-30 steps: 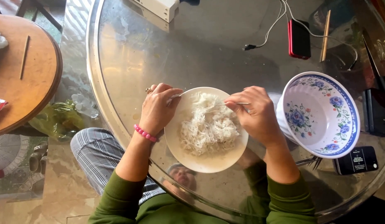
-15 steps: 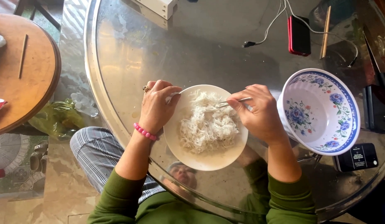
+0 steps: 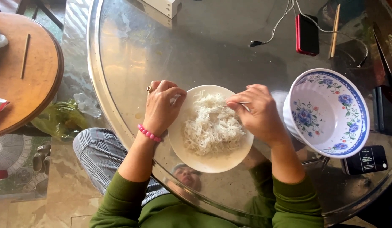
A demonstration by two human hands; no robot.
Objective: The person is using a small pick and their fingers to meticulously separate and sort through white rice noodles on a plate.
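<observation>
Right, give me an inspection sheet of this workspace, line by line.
Surface: round glass table, reflective, smudged.
Job's things: white plate heaped with white shredded food; metal utensil over it.
Clutter: empty floral bowl, red phone, wooden stick, dark card.
Hands: left hand grips the plate's rim; right hand holds the utensil.
Cables: white cable runs to the phone.
Surroundings: wooden side table, green bag on tiled floor.
</observation>
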